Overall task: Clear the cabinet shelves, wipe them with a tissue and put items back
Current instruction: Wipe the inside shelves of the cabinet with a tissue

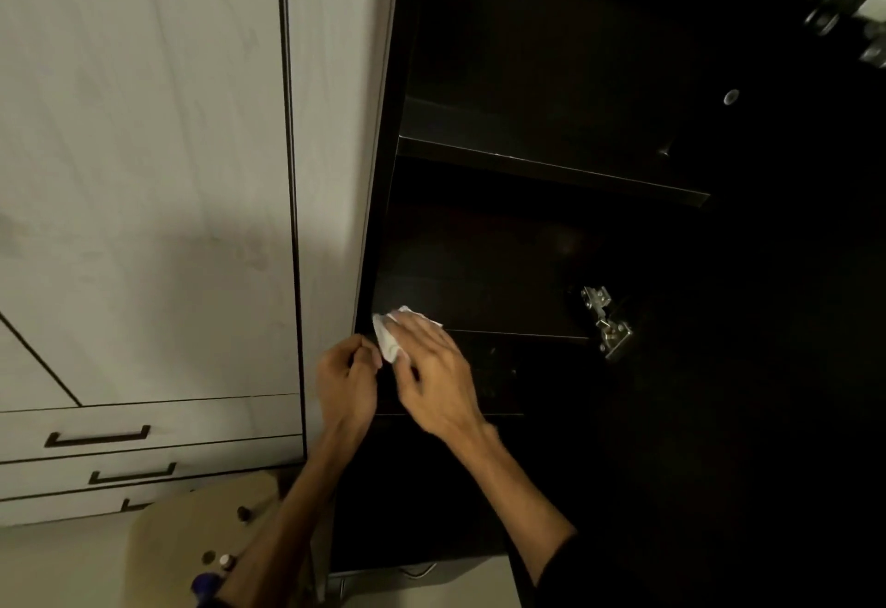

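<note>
— Where do we find the tissue [387,339]?

— Crumpled at the left front corner of the lower shelf [479,315] in the dark cabinet [527,56], under our right hand [431,367]. The fingers lie fairly straight over it, pressing; white paper shows past the fingertips.

— And our left hand [347,382]?

— Just beside the tissue, its grip curled at the cabinet's front edge; we cannot tell what it holds. A metal hinge [605,322] shines to the right.
</note>
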